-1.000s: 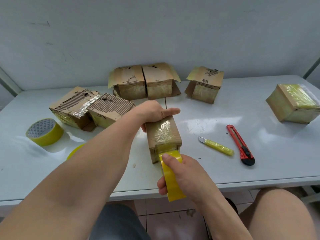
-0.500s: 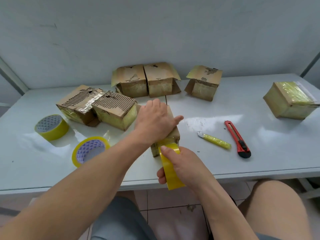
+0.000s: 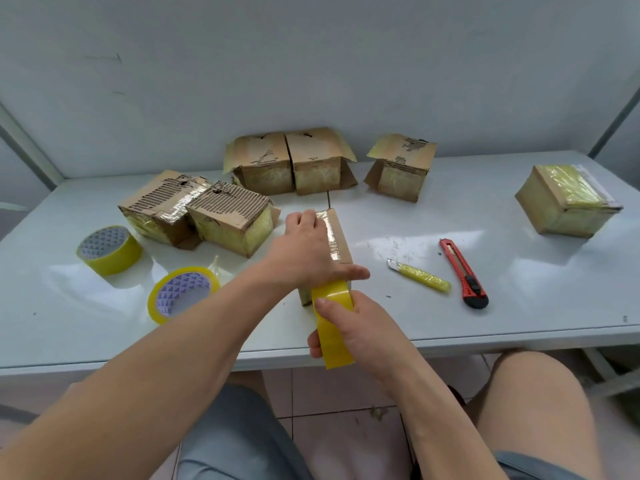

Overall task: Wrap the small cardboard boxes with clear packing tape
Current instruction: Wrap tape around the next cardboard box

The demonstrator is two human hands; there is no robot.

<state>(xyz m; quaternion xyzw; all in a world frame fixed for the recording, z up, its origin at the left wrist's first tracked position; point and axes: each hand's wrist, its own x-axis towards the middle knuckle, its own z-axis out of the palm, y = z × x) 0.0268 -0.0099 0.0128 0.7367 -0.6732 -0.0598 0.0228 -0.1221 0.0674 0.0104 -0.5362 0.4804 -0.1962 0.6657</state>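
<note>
I count seven cardboard boxes [image 3: 568, 200] on my table. Three tape rolls [image 3: 110, 250]. Two cutters [image 3: 463, 273].

- The left hand [image 3: 304, 251] lies flat on top of a small brown cardboard box [image 3: 337, 237] on the white table [image 3: 519, 306].
- The right hand [image 3: 356, 327] has its grip on a yellow-tinted roll of packing tape [image 3: 330, 327], which touches the box's near face.
- A red utility knife [image 3: 462, 271] lies to the right.
</note>
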